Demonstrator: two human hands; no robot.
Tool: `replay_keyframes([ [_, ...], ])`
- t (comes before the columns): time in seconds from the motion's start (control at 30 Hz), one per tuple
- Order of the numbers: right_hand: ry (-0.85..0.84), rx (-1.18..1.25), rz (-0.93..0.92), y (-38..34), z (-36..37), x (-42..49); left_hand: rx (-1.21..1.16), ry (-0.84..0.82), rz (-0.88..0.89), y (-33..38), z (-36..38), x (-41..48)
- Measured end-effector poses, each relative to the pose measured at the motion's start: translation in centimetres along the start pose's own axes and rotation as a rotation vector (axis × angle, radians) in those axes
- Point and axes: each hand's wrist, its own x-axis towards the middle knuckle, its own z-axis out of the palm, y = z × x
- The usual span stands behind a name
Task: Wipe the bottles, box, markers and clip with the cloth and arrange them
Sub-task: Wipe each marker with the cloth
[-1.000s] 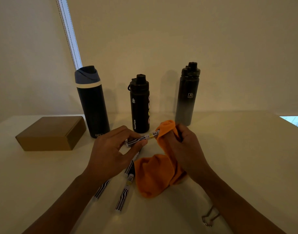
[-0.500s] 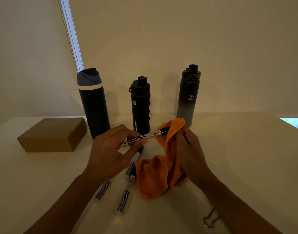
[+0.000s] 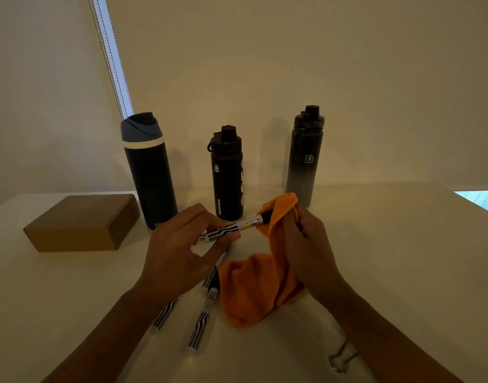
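My left hand (image 3: 179, 252) pinches a striped marker (image 3: 234, 228) above the white table (image 3: 397, 258). My right hand (image 3: 306, 250) grips the orange cloth (image 3: 254, 288), whose upper fold wraps the marker's black cap end. Other markers (image 3: 200, 326) lie on the table under my left hand, partly hidden. Three dark bottles stand at the back: a blue-lidded one (image 3: 149, 172), a short black one (image 3: 227, 174) and a tall grey-black one (image 3: 303, 156). A brown cardboard box (image 3: 82, 223) sits at the left. A metal clip (image 3: 341, 357) lies beside my right forearm.
A cream wall rises just behind the bottles, with a bright window-blind strip (image 3: 110, 56) at the upper left. The table's right corner (image 3: 475, 200) ends near a light patch of floor.
The cloth's upper fold has slid outward along the marker towards the cap, baring more of the barrel. My left hand keeps its hold on the marker.
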Motion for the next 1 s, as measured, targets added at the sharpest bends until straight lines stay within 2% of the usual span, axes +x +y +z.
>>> replay_keyframes([
  [0.13, 0.023, 0.076, -0.003, -0.2, 0.1, -0.5, -0.001, 0.0, -0.015, -0.3, 0.0, -0.1],
  [0.27, 0.054, -0.015, -0.136, -0.3, 0.2, -0.6, 0.02, -0.039, 0.011, -0.3, 0.2, -0.3],
  [0.37, 0.071, -0.016, -0.124, -0.2, -0.1, -0.3, 0.027, -0.06, 0.02, -0.3, 0.4, -0.3],
  [0.43, 0.047, -0.012, -0.067, -0.1, -0.1, -0.1, 0.04, -0.039, 0.027, -0.4, 0.3, -0.3],
  [0.53, -0.096, -0.005, 0.163, 0.3, 0.5, 0.3, 0.045, 0.0, 0.031, -0.6, 0.1, -0.1],
  [0.63, -0.075, 0.062, 0.196, 1.3, 0.8, 0.9, 0.052, 0.002, 0.023, -0.8, 0.1, -0.4],
  [0.67, -0.041, 0.05, 0.187, 0.7, 0.9, 0.9, 0.062, -0.001, 0.019, -0.9, 0.2, -0.4],
  [0.77, 0.053, -0.002, -0.011, -0.3, 0.4, -0.2, 0.078, -0.002, 0.014, -1.1, 0.4, -0.5],
  [0.83, 0.028, -0.017, -0.075, -0.9, 0.2, -0.8, 0.075, 0.005, 0.018, -1.0, 0.5, -0.5],
  [0.9, 0.015, -0.056, -0.105, -0.9, 0.1, -0.8, 0.074, 0.01, 0.029, -0.8, 0.6, -0.5],
  [1.0, 0.086, -0.071, -0.102, -0.7, -0.1, -0.4, 0.066, 0.019, 0.049, -0.6, 0.6, -0.5],
])
